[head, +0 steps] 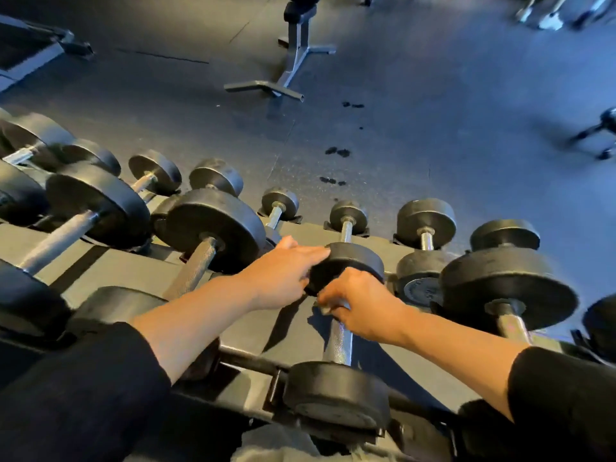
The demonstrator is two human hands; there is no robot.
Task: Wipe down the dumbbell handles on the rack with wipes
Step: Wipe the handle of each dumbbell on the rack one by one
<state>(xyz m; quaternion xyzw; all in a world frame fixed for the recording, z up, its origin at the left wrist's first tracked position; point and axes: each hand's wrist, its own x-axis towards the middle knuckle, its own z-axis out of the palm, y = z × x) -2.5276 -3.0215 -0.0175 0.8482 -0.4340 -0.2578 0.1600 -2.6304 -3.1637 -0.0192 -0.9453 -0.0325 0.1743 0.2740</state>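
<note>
Right hand (pixel 361 306) hides upper handle (pixel 339 343); wipe (pixel 325 309) barely visible.

Gym, free-weights area. Tiered dumbbell rack (pixel 140 261) ran across the room, loaded with black round-head dumbbells (pixel 213 228) in graded sizes, knurled steel handles (pixel 340 341). Floor (pixel 433 111) was dark speckled rubber matting, seams visible. A grey steel bench frame (pixel 293 61) stood out on the floor; more equipment frames sat at the far edges, too blurred to identify. Dark wet-looking spots (pixel 336 151) marked the mat.
</note>
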